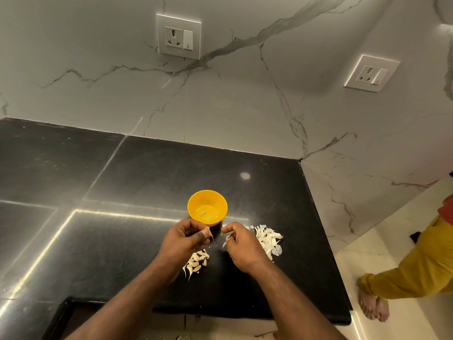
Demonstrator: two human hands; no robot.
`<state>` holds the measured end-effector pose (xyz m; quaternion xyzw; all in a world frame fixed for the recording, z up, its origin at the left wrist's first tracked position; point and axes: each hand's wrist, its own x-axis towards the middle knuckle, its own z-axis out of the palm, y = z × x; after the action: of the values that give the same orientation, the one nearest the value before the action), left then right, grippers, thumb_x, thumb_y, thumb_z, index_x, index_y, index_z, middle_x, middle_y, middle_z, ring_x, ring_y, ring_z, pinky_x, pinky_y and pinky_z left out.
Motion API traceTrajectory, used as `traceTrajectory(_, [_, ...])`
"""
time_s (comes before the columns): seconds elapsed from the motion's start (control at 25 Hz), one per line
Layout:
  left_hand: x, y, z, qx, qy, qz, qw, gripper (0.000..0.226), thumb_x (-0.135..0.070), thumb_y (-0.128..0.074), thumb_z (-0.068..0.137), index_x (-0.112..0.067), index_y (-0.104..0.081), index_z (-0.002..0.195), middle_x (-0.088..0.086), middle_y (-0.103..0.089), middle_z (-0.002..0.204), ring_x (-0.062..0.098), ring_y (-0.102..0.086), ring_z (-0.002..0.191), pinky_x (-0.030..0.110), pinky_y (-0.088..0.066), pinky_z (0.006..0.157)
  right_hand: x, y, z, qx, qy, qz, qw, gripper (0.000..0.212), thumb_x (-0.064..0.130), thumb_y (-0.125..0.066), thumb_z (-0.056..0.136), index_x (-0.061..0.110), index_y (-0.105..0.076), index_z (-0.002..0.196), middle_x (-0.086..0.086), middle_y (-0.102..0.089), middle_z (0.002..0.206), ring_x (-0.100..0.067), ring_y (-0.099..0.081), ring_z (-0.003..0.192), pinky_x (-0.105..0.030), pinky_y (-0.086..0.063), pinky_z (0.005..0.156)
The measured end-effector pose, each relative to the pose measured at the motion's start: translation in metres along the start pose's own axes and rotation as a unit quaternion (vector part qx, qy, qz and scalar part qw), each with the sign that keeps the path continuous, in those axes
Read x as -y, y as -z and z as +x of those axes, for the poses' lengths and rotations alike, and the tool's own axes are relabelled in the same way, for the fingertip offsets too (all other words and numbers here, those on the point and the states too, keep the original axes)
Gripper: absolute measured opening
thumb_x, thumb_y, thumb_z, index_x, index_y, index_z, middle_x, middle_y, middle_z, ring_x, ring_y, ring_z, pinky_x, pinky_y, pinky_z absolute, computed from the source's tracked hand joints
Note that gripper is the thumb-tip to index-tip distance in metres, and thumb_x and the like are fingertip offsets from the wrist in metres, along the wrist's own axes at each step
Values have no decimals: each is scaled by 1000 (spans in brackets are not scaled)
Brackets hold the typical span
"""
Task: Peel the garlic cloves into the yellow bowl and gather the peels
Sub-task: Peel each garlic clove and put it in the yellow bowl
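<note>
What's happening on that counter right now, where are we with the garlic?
A person is peeling garlic over a black countertop. The left hand holds a clove just in front of the yellow bowl, while the right hand pinches a bit of peel. The bowl holds at least one peeled clove. A pile of unpeeled cloves lies under the left wrist, and a heap of peels sits right of the right hand. Another person stands at far right.

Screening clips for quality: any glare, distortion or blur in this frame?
Head view: bright streaks of glare cross the black counter left of the yellow bowl; wide-angle bending tilts the wall sockets; left hand, right hand and peels look sharp.
</note>
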<state>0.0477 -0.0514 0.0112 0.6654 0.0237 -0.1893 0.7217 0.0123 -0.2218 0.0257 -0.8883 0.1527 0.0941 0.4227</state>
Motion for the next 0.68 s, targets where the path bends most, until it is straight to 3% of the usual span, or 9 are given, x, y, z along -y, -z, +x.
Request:
traceTrajectory(0.2, [-1, -1, -1, 8, 26, -17, 999, 11, -2, -65, 94, -5, -68, 103, 16, -76, 92, 21, -72, 81, 25, -57, 67, -3, 9, 1, -24, -2, -92, 995, 36, 2, -46, 93, 17, -73, 110, -1, -72, 113, -14, -64, 101, -24, -48, 83])
traceTrajectory(0.36, [-1, -1, -1, 15, 39, -12, 999, 9, -4, -66, 93, -3, -69, 102, 15, -77, 92, 22, -73, 83, 27, -57, 68, 0, 9, -2, -64, 41, -30, 997, 23, 16, -58, 95, 20, -74, 110, 5, -74, 106, -7, -65, 95, -25, -52, 85])
traceTrajectory(0.48, [-1, -1, -2, 19, 44, -11, 999, 9, -6, -67, 93, -3, -70, 101, 15, -76, 92, 21, -72, 83, 28, -55, 70, 5, 1, -6, -3, 73, 51, 996, 17, 29, -69, 93, 25, -76, 107, 11, -75, 98, 0, -67, 91, -27, -56, 86])
traceTrajectory(0.68, [-6, -4, -2, 16, 69, -53, 996, 5, -3, -67, 91, -3, -71, 94, 15, -73, 86, 19, -68, 76, 23, -54, 62, 12, -9, -6, -64, 74, 38, 994, 8, 25, -73, 90, 19, -78, 91, 9, -74, 82, -4, -65, 77, -26, -52, 73])
